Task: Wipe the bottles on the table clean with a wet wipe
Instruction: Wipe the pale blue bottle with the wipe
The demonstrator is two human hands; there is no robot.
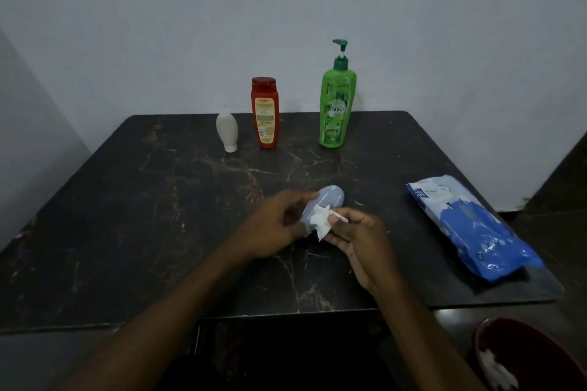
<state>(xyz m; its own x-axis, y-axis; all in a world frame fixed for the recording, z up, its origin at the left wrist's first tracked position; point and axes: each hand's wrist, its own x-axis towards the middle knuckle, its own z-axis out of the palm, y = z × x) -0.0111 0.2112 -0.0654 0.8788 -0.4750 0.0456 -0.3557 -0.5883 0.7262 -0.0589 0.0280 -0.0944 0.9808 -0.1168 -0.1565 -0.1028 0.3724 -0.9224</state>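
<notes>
My left hand (279, 225) grips the pale blue bottle (324, 203) over the near middle of the dark table (127, 200), while my right hand (359, 238) pinches a crumpled white wet wipe (320, 222) against it.

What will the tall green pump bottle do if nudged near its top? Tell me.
The green pump bottle would probably tip rather than slide: it stands tall on a narrow base. Its glossy plastic may be slippery under a wet wipe. Weight cannot be judged.
</notes>
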